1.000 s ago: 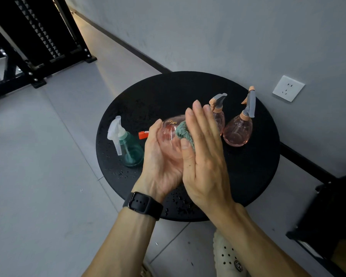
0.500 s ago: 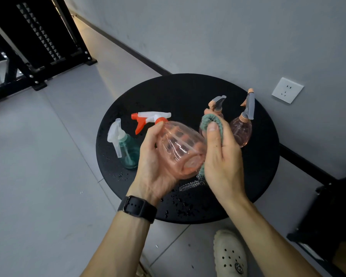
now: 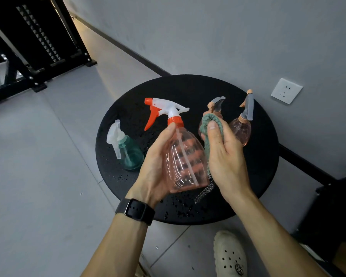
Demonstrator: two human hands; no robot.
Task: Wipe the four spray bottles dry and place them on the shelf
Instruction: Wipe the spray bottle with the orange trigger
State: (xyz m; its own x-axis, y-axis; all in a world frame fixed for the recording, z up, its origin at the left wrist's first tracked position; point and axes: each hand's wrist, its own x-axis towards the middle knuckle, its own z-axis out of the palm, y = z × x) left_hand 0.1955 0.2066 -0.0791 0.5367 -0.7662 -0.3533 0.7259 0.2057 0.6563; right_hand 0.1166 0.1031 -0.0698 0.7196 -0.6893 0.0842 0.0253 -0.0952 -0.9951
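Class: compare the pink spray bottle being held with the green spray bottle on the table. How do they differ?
The pink spray bottle has an orange-and-white trigger head; the green spray bottle has a plain white one. The pink bottle looks larger than the green. The left hand holds the pink bottle up, against the cloth in the right hand; the green stands alone on the black table. Both are see-through.

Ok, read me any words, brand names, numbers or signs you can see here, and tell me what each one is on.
No readable text anywhere.
Round badge on the white clog: too small and blurred to read.
Watch: no visible marking.
Spray bottles and wall socket: no labels or print visible.
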